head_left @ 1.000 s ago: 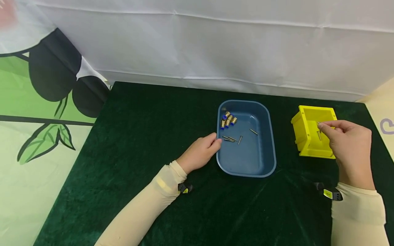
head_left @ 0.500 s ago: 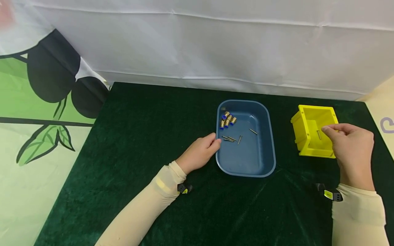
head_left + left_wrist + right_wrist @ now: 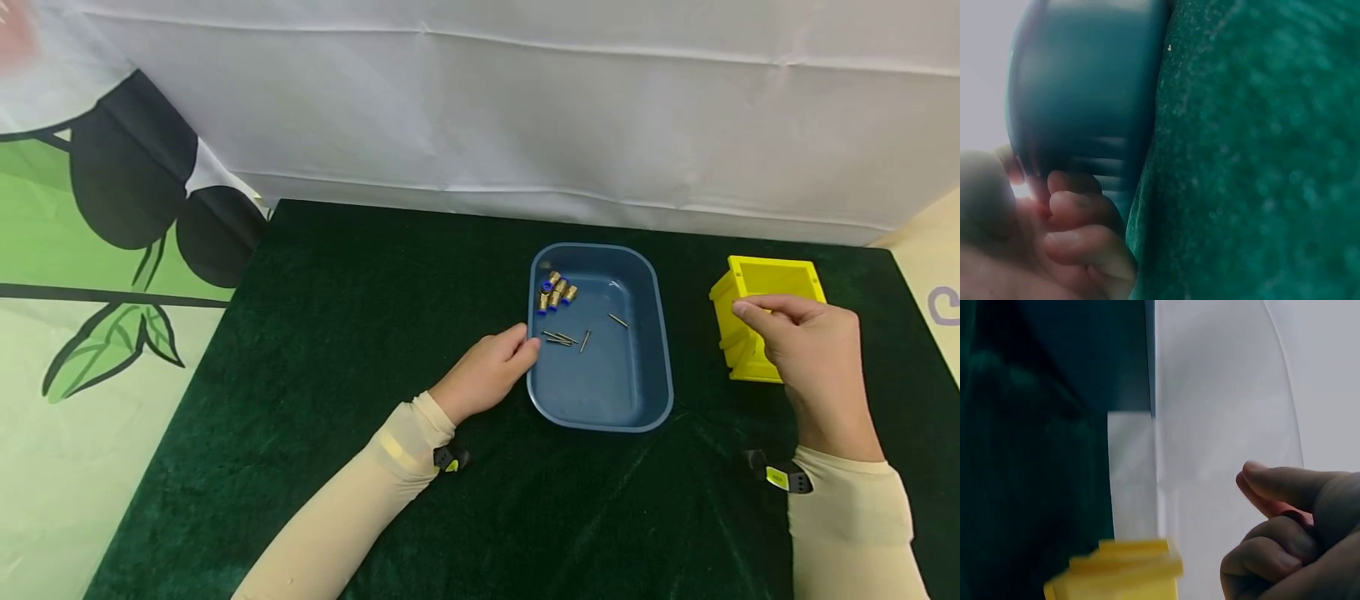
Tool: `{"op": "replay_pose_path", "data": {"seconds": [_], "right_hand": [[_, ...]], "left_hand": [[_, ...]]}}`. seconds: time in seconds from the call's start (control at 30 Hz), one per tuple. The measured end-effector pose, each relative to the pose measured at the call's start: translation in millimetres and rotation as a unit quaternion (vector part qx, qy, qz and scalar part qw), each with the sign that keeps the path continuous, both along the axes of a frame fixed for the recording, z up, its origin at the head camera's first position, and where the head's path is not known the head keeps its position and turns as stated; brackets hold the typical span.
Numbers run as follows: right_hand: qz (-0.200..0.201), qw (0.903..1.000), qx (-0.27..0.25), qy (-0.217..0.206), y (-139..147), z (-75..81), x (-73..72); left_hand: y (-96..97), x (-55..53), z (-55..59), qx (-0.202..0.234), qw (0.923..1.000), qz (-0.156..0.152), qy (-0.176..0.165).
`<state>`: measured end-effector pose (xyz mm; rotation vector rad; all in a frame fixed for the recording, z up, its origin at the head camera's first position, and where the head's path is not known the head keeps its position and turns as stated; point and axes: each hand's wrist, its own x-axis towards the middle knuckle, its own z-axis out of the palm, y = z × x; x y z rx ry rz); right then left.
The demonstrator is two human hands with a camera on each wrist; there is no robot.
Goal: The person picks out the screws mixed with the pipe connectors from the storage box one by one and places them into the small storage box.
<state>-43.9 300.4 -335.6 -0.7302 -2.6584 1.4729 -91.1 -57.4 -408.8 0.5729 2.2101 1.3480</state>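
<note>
at three o'clock from the blue tray (image 3: 592,396), i have the right hand (image 3: 817,358) over the yellow bin (image 3: 780,277), thumb and forefinger brought together with nothing showing between them, the other fingers curled. the left hand (image 3: 487,367) grasps the tray's rim at nine o'clock. slim screws (image 3: 558,340) lie loose in the tray, most bunched just inside that rim, one apart between one and two o'clock from the middle; the brass fittings (image 3: 559,288) sit toward eleven. my worry for any pass between the two containers is the bin's upright wall: a hand carried low could clip it, and with nothing steadying the bin it might skid on the cloth-covered counter (image 3: 352,283). the bunched screws lie so close that a hasty pinch could take two or slip off one. a tug on the rim could slide the tray and roll the fittings in among the screws. the right hand hides much of the bin's inside, so i would be judging any drop there half blind.
</note>
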Motion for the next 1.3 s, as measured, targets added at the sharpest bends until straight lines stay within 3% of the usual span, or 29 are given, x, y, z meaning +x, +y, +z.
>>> {"op": "replay_pose_path", "data": {"seconds": [0.3,0.5,0.77,1.0,1.3], "right_hand": [[0.093,0.9925,-0.028,0.074,-32.6,-6.6,-10.1],[0.147,0.9862,0.008,0.076,-60.7,-5.2,-18.9],[0.204,0.9744,-0.005,0.093,-89.8,-3.3,-27.5],[0.252,0.9652,-0.002,0.071,-108.2,3.4,-39.5],[0.274,0.9590,0.015,0.071,-120.4,14.3,-50.1]], "left_hand": [[-0.2,0.2,1.0,0.007,1.0000,-0.002,-0.002],[-0.9,0.3,1.2,0.009,1.0000,-0.001,0.000],[-1.5,0.9,2.2,0.016,0.9999,-0.006,0.000],[-1.6,-0.4,1.1,0.004,1.0000,-0.004,-0.006],[-0.7,-0.8,2.6,0.005,0.9999,-0.010,-0.001]]}}
